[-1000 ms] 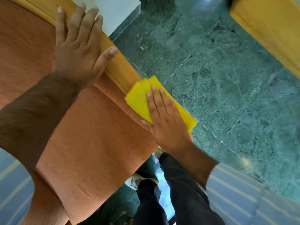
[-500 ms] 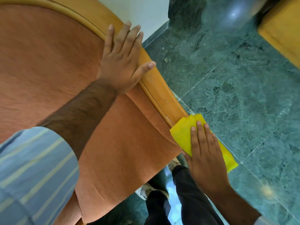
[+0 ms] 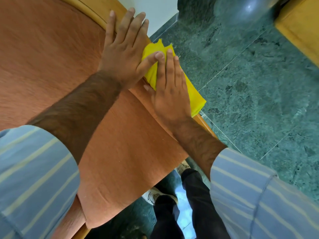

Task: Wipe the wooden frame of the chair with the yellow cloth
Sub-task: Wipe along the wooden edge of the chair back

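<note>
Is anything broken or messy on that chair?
Nothing stands out. The yellow cloth lies bunched on the wooden frame under the right hand, with the left hand flat beside it, its thumb on the cloth. The orange upholstery shows no tear or stain, and the green floor shows no spill.

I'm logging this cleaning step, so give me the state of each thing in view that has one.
yellow cloth: folded, pressed flat on the wooden frame.
wooden frame: partly covered by the cloth.
right hand: flat, palm down on the cloth.
left hand: flat on the chair's edge, thumb touching the cloth.
</note>
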`<state>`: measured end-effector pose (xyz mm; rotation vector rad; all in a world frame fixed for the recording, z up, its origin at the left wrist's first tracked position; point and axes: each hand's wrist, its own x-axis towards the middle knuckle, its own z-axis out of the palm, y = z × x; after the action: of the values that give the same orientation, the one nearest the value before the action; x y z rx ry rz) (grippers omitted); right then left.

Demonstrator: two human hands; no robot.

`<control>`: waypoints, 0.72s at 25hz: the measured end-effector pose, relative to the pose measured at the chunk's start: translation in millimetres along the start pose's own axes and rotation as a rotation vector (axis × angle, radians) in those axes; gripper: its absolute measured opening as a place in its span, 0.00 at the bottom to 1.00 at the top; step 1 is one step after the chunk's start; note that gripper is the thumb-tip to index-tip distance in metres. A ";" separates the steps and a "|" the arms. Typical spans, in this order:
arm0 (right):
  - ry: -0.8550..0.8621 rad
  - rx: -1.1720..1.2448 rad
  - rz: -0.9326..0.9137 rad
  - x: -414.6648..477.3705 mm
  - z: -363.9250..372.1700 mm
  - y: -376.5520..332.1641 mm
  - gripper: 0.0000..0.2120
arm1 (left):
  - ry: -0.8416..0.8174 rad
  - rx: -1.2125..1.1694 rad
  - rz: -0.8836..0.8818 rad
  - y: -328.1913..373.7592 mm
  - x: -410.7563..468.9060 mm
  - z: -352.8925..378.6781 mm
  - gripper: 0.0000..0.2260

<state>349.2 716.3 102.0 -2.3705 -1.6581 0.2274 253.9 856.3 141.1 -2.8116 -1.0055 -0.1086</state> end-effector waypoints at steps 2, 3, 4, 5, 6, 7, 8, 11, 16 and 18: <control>-0.023 -0.007 -0.016 -13.0 0.6 8.3 0.37 | -0.013 -0.010 -0.008 1.1 1.6 -3.6 0.40; -0.054 -0.034 -0.026 -25.9 1.9 15.7 0.36 | -0.031 -0.019 -0.013 1.9 1.8 -6.3 0.40; -0.090 -0.079 -0.044 -42.2 2.3 25.1 0.36 | -0.052 -0.029 -0.017 2.5 1.4 -9.4 0.41; -0.122 -0.129 -0.060 -60.7 2.5 35.1 0.36 | -0.073 -0.035 -0.021 2.7 0.3 -11.8 0.41; -0.144 -0.171 -0.073 -77.3 2.2 44.1 0.35 | -0.092 -0.038 -0.026 2.7 -0.3 -13.9 0.42; -0.163 -0.203 -0.078 -88.7 1.5 50.6 0.35 | -0.110 -0.039 -0.027 2.1 0.1 -15.6 0.43; -0.173 -0.220 -0.075 -94.5 1.2 53.0 0.36 | -0.132 -0.048 -0.028 2.1 0.6 -18.1 0.44; -0.190 -0.118 -0.077 -89.2 -6.4 49.2 0.40 | -0.121 -0.199 -0.094 18.4 -8.0 -24.8 0.45; -0.183 0.457 0.330 -97.6 -38.5 95.6 0.47 | 0.103 -0.819 -0.785 107.6 -78.9 -27.8 0.41; -0.422 0.526 0.599 -103.2 -57.8 118.5 0.41 | -0.030 -1.072 -1.114 133.3 -87.7 -25.5 0.38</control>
<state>435.7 574.5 123.0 -2.4022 -0.7938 1.1733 270.4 695.5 139.8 -2.3923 -3.0787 -0.9490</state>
